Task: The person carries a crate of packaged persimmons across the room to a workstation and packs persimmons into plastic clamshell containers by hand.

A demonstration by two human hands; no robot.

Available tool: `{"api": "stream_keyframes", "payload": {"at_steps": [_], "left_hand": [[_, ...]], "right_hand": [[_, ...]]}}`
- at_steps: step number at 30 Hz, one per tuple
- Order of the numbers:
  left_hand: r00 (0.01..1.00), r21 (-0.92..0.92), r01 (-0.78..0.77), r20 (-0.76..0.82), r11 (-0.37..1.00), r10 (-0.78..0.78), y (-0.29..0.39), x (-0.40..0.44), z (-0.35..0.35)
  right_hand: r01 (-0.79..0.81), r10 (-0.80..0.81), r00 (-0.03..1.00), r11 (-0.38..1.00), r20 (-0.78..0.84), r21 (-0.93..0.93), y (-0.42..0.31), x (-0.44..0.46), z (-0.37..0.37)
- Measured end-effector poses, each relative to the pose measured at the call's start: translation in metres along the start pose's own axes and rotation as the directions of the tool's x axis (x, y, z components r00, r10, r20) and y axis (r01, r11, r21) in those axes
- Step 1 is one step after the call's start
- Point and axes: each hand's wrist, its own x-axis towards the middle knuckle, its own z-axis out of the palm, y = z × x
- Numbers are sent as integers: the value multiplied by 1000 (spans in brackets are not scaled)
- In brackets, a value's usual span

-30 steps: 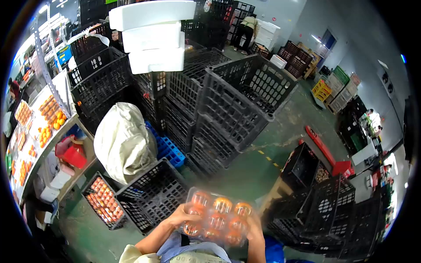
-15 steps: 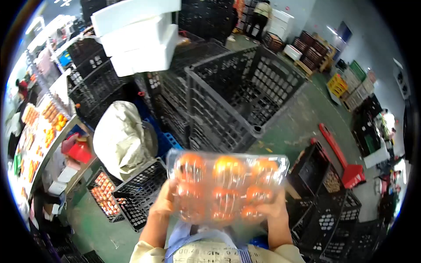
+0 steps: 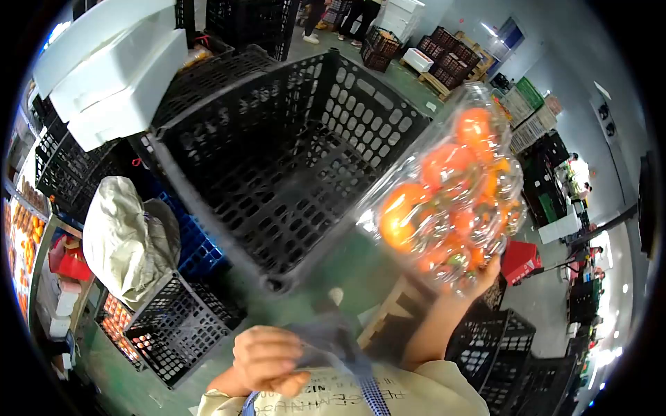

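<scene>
My right hand [image 3: 483,279] grips a clear plastic pack of orange-red round fruit [image 3: 454,201] from below, raised and tilted at the right of centre. Its fingers are mostly hidden behind the pack. My left hand [image 3: 269,360] is in front of my chest with its fingers curled; something translucent and bluish [image 3: 329,343] is beside it, and whether the hand holds it is not clear. Left of the pack, a large black crate [image 3: 298,159] stands on a stack with its top open and no contents visible.
White foam boxes [image 3: 114,76] rise at the upper left. A pale sack [image 3: 121,239] stands by blue crates [image 3: 198,243]. Lower left are a black crate [image 3: 173,329] and a crate of packed fruit [image 3: 116,322]. Other people's legs [image 3: 359,19] show at the back.
The fruit pack went from both hands in front of me to my right hand, up and to the right, and tilted. My left hand has let go of it. The large crate now appears nearer.
</scene>
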Motion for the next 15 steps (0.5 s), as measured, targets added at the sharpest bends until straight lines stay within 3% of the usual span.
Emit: {"api": "stream_keyframes", "payload": {"at_steps": [1, 3, 4, 5, 7, 9, 10, 12, 13, 14, 15], "left_hand": [[992, 104, -57, 119, 993, 44, -6, 16, 14], [987, 394, -144, 126, 908, 102, -29, 28, 53], [992, 563, -19, 113, 826, -54, -33, 39, 72], [976, 769, 138, 1, 624, -217, -35, 51, 94], [975, 960, 134, -84, 247, -205, -55, 64, 114], [948, 948, 306, -296, 84, -115, -72, 70, 124], [939, 939, 321, -332, -122, -89, -83, 70, 130], [906, 898, 391, -415, -203, -89, -90, 68, 134], [909, 898, 374, -404, -232, -100, -90, 89, 143], [938, 890, 346, -324, -296, 125, -100, 109, 159], [975, 889, 217, -177, -403, 134, -101, 101, 149]], "right_hand": [[-89, 75, 990, 989, 120, 122, -7, 24, -24], [62, -66, 990, 998, -126, -33, -10, 70, -70], [23, -27, 993, 999, -119, -28, -15, 92, -87], [-15, 12, 993, 1000, -116, -22, -19, 108, -101], [-29, 26, 997, 999, -79, -36, -23, 148, -124], [-87, 78, 993, 990, -84, -114, -20, 180, -173], [-93, 89, 994, 993, -60, -73, -17, 199, -173], [-133, 133, 989, 991, -63, -1, 1, 231, -169], [-158, 160, 983, 987, -92, 33, 10, 247, -174], [-195, 205, 974, 976, -93, 101, 23, 261, -188], [-288, 289, 957, 944, 20, 160, 26, 277, -178]]}}
